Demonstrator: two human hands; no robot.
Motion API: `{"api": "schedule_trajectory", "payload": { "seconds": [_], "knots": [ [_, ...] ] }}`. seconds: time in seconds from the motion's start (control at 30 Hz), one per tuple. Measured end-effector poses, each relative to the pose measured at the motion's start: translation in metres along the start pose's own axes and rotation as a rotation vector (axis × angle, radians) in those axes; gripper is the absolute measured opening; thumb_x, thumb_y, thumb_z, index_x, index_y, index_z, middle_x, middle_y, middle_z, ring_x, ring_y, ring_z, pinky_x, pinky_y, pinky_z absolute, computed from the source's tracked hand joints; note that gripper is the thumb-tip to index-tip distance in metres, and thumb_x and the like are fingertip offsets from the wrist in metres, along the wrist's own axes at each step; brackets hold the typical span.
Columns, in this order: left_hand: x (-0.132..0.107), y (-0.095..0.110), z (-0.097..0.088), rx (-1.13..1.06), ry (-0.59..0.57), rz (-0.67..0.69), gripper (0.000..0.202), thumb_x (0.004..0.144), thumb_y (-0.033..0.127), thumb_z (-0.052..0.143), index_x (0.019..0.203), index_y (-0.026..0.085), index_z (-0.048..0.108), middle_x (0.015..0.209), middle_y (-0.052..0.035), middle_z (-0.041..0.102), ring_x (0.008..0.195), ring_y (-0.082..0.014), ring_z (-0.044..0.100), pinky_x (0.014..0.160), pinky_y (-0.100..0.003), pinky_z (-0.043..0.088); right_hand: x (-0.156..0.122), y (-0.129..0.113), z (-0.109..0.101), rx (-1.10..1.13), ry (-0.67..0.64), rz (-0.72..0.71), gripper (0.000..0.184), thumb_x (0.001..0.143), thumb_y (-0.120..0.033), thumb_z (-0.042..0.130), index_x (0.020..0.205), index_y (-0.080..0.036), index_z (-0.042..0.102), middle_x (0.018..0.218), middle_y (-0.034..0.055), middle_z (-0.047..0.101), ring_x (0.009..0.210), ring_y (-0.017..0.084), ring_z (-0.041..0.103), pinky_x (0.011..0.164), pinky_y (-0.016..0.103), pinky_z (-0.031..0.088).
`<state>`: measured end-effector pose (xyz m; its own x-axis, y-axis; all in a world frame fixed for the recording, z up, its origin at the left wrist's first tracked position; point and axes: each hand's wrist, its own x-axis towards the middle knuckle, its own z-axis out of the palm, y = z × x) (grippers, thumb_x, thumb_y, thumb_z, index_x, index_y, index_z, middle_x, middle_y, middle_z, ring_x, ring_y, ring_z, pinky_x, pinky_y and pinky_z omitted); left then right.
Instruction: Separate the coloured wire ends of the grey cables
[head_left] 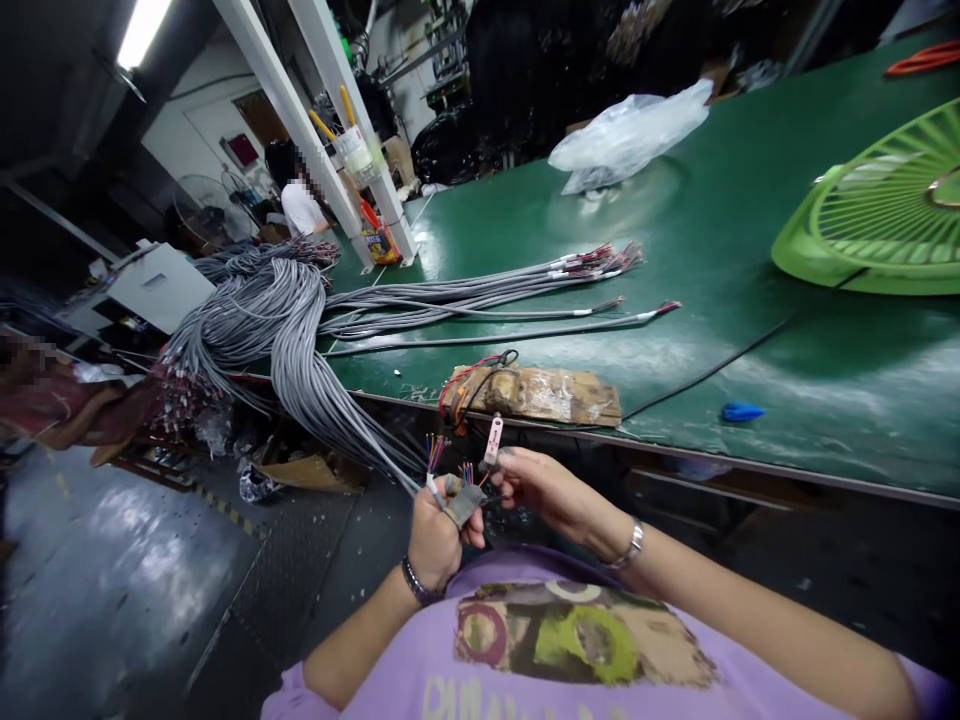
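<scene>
The left hand was closed around the end of a grey cable, off the workbench and just in front of its near edge. Coloured wires fanned upward from that end, the grip apparently set low so that they stood clear of the fingers. A flat grey piece lay at the left thumb; whether it was pinched or worn could not be told.

The right hand was nearly closed, thumb and forefinger pinching a pale strip with a hole at its upper end. The strip was held upright beside the wires, probably to keep both within one short reach.

The cable ran up leftward into a large grey bundle, which hung over the near edge towards the left end, a placement judged to let single cables be drawn down easily. Other cables lay lengthwise on the top, their stripped ends together at the right, presumably for order. A worn board with red and black leads sat along the near edge, seemingly for ready access
</scene>
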<state>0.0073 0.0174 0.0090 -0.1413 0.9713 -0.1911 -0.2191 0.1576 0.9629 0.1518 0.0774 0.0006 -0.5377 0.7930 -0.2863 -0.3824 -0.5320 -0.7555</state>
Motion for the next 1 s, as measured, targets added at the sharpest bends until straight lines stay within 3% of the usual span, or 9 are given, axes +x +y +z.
{"api": "schedule_trajectory", "payload": {
  "seconds": [0.17, 0.43, 0.63, 0.77, 0.83, 0.93, 1.0],
  "knots": [
    [0.000, -0.008, -0.001, 0.112, -0.022, -0.013, 0.036, 0.070, 0.044, 0.068, 0.058, 0.014, 0.052, 0.041, 0.0032, 0.054, 0.030, -0.0059, 0.046, 0.032, -0.015, 0.031, -0.002, 0.002, 0.007, -0.108, -0.114, -0.025, 0.033, 0.063, -0.042, 0.075, 0.074, -0.014, 0.060, 0.063, -0.0015, 0.058, 0.056, 0.009, 0.047, 0.057, 0.025, 0.037],
    [-0.002, -0.010, -0.001, 0.144, 0.009, -0.008, 0.037, 0.070, 0.046, 0.068, 0.058, 0.015, 0.052, 0.043, 0.0030, 0.054, 0.031, -0.0063, 0.047, 0.033, -0.016, 0.031, 0.001, 0.009, 0.010, -0.231, 0.025, -0.120, 0.031, 0.062, -0.041, 0.073, 0.069, -0.015, 0.059, 0.061, -0.0028, 0.056, 0.055, 0.009, 0.045, 0.056, 0.024, 0.035],
    [-0.007, -0.006, 0.002, 0.075, 0.083, 0.011, 0.037, 0.068, 0.046, 0.069, 0.058, 0.015, 0.052, 0.043, 0.0033, 0.054, 0.030, -0.0058, 0.045, 0.032, -0.015, 0.030, 0.003, 0.011, 0.001, 0.021, 0.205, -0.081, 0.032, 0.064, -0.037, 0.073, 0.061, -0.018, 0.048, 0.053, -0.0068, 0.043, 0.049, 0.007, 0.037, 0.050, 0.021, 0.036],
    [-0.008, 0.003, 0.004, -0.036, 0.070, -0.006, 0.035, 0.064, 0.045, 0.072, 0.061, 0.015, 0.054, 0.042, 0.0041, 0.053, 0.029, -0.0054, 0.042, 0.030, -0.015, 0.031, 0.006, 0.002, -0.010, 0.147, 0.158, -0.011, 0.029, 0.075, -0.045, 0.064, 0.070, -0.018, 0.055, 0.066, -0.0009, 0.055, 0.053, 0.009, 0.045, 0.053, 0.023, 0.042],
    [-0.007, 0.008, 0.006, -0.075, 0.042, -0.003, 0.035, 0.062, 0.045, 0.073, 0.062, 0.015, 0.054, 0.041, 0.0042, 0.053, 0.029, -0.0054, 0.041, 0.029, -0.015, 0.032, 0.008, -0.005, -0.012, 0.134, 0.071, 0.031, 0.034, 0.079, -0.051, 0.057, 0.075, -0.017, 0.059, 0.072, 0.0024, 0.058, 0.056, 0.010, 0.049, 0.054, 0.024, 0.043],
    [-0.003, 0.012, 0.011, -0.102, -0.012, 0.006, 0.035, 0.061, 0.045, 0.073, 0.061, 0.016, 0.054, 0.040, 0.0040, 0.053, 0.029, -0.0054, 0.041, 0.029, -0.016, 0.033, 0.012, -0.014, -0.009, 0.058, -0.118, 0.043, 0.039, 0.075, -0.054, 0.060, 0.082, -0.016, 0.061, 0.073, 0.0019, 0.058, 0.056, 0.009, 0.048, 0.052, 0.023, 0.039],
    [0.000, 0.013, 0.014, -0.104, -0.031, 0.014, 0.034, 0.061, 0.045, 0.073, 0.060, 0.016, 0.054, 0.040, 0.0037, 0.053, 0.029, -0.0054, 0.041, 0.029, -0.015, 0.033, 0.014, -0.017, -0.005, -0.048, -0.116, -0.032, 0.038, 0.071, -0.053, 0.066, 0.075, -0.016, 0.060, 0.063, -0.0016, 0.053, 0.051, 0.008, 0.041, 0.048, 0.022, 0.034]
  ]
}}
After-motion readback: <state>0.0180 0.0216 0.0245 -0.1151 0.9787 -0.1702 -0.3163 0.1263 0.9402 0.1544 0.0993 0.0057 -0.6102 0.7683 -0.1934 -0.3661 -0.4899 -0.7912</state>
